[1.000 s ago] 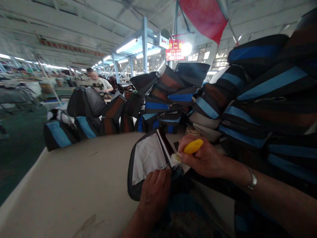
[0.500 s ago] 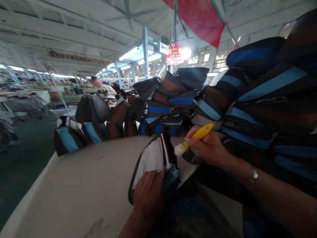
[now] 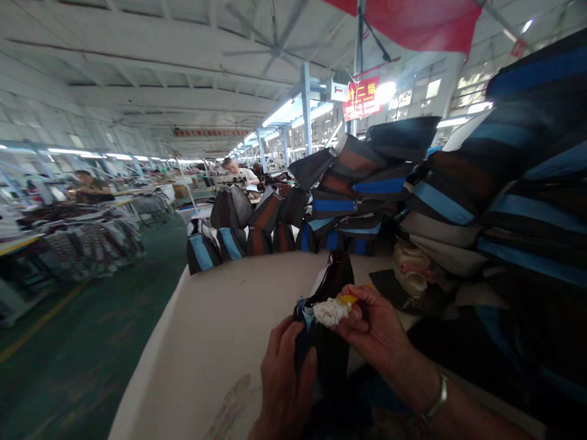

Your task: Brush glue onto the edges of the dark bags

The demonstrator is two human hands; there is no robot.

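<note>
My left hand (image 3: pixel 284 379) grips a dark bag piece (image 3: pixel 328 318) and holds it on edge above the beige table (image 3: pixel 220 330). My right hand (image 3: pixel 373 327) is closed on a yellow-handled brush (image 3: pixel 334 308). The brush's white bristles press against the upper edge of the bag piece. A metal bracelet sits on my right wrist. The piece's white lining is turned away and hidden.
Stacks of black bags with blue and brown stripes (image 3: pixel 458 189) crowd the table's back and right side. A small container (image 3: pixel 413 275) sits at the foot of the pile. A green floor aisle (image 3: pixel 92 342) runs left. People work at distant tables (image 3: pixel 87 189).
My left hand has turned the bag piece from lying open to standing on edge. My right hand brought the brush down onto it. The view has swung left.
</note>
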